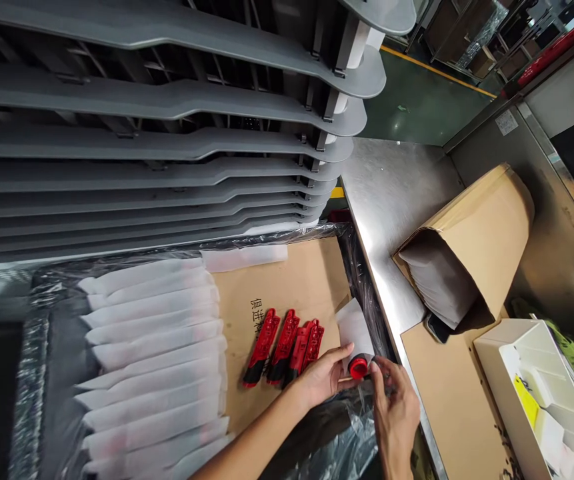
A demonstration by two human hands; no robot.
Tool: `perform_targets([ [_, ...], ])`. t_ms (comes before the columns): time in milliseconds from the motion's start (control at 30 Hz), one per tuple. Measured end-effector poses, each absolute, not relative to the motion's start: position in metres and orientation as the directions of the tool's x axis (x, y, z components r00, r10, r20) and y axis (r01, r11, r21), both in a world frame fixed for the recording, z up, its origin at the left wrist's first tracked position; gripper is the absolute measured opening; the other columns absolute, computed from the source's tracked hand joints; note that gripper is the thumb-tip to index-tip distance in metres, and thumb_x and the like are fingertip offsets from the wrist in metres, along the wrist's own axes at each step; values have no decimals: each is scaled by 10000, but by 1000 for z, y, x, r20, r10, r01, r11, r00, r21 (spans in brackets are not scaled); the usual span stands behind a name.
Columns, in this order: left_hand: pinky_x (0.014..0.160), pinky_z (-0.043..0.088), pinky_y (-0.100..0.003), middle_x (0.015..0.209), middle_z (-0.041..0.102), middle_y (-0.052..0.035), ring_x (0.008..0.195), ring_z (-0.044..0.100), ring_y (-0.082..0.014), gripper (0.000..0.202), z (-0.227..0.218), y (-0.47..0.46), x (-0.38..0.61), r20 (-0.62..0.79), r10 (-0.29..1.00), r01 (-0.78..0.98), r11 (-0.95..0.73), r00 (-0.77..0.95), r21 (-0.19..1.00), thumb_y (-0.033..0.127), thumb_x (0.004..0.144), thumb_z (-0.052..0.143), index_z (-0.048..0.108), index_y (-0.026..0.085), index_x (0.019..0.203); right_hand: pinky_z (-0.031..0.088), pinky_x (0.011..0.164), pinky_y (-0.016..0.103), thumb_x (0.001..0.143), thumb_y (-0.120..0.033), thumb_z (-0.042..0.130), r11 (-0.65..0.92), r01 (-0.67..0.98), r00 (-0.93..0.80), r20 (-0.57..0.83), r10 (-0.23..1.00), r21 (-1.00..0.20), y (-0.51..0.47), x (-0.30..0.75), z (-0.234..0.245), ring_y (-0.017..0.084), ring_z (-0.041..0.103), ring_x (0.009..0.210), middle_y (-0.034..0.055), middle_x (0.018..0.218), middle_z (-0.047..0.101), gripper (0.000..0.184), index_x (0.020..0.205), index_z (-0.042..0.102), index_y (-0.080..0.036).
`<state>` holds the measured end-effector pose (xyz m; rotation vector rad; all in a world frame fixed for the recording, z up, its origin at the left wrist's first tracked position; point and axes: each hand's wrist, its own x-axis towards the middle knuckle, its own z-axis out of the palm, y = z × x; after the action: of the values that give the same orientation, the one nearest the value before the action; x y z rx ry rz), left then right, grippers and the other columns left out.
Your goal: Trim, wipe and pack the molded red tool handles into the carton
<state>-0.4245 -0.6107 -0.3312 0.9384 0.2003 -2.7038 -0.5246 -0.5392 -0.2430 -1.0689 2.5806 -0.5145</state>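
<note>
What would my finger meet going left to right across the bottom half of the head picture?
Row of white sleeves, four red-and-black parts, held white sleeve, right hand, cream bin.

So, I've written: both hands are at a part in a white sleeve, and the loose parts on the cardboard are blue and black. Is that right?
Not quite: the loose parts on the cardboard are red and black, not blue and black, as the head view shows. The rest stands.
</note>
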Motion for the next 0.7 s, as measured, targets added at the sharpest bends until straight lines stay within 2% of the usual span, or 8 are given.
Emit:
perform_targets([
  [67, 705, 557, -285, 761, 741, -32, 666, 685, -154, 245, -330, -609, -423, -625, -193, 303, -950, -757, -74, 319, 742, 809, 638, 147, 779, 474, 667, 285, 882, -688, 427, 616, -646, -627, -146, -765, -451, -544, -528, -244, 198, 655, 718, 62, 884, 728, 551, 886, 737, -233],
  [167, 707, 556, -284, 763, 744, -38, 671, 691, -161, 238, -325, -610, -418, -614, -174, 295, -950, -770, -101, 325, 751, 801, 652, 149, 812, 465, 687, 291, 931, -635, 365, 577, -707, -590, -109, -800, -410, -547, -531, -247, 211, 637, 760, 72, 845, 702, 549, 835, 714, -220],
  [333, 667, 562, -341, 906, 756, -128, 797, 717, -256, 455, -319, -615, -411, -527, -48, 176, -965, -849, -195, 567, 772, 706, 683, 135, 911, 468, 727, 298, 970, -558, 320, 460, -819, -458, -94, -884, -343, -544, -537, -249, 219, 603, 820, 77, 851, 681, 509, 822, 682, -232],
  [433, 633, 546, -289, 828, 755, -109, 696, 704, -212, 358, -319, -611, -411, -604, -37, 204, -956, -796, -211, 468, 767, 755, 688, 132, 869, 474, 775, 310, 969, -545, 355, 413, -828, -408, -97, -908, -380, -544, -534, -244, 223, 602, 840, 72, 841, 680, 471, 800, 669, -238],
  [500, 627, 538, -269, 776, 747, -104, 679, 702, -203, 267, -319, -607, -411, -662, -85, 275, -943, -745, -188, 354, 747, 797, 686, 126, 827, 476, 812, 317, 960, -550, 385, 412, -788, -436, -59, -898, -457, -545, -530, -242, 219, 615, 858, 67, 868, 686, 446, 823, 670, -236],
  [567, 669, 549, -275, 771, 742, -95, 732, 714, -216, 201, -320, -608, -410, -713, -178, 387, -911, -678, -141, 260, 723, 818, 679, 137, 802, 485, 811, 319, 932, -592, 428, 431, -724, -506, -9, -862, -538, -543, -528, -242, 218, 630, 868, 70, 920, 692, 445, 926, 679, -225],
  [633, 733, 557, -269, 795, 739, -64, 803, 718, -209, 169, -325, -618, -405, -769, -309, 540, -840, -559, -54, 167, 710, 818, 663, 169, 777, 497, 752, 312, 888, -658, 459, 465, -666, -578, 11, -816, -583, -540, -529, -246, 220, 639, 834, 77, 929, 696, 526, 1044, 671, -203],
  [700, 781, 549, -230, 822, 728, -19, 844, 708, -165, 188, -335, -638, -396, -812, -436, 687, -724, -387, 61, 84, 729, 787, 639, 195, 767, 494, 683, 303, 844, -718, 477, 496, -632, -615, -5, -788, -595, -535, -531, -253, 215, 637, 762, 74, 879, 697, 612, 1075, 669, -184],
])
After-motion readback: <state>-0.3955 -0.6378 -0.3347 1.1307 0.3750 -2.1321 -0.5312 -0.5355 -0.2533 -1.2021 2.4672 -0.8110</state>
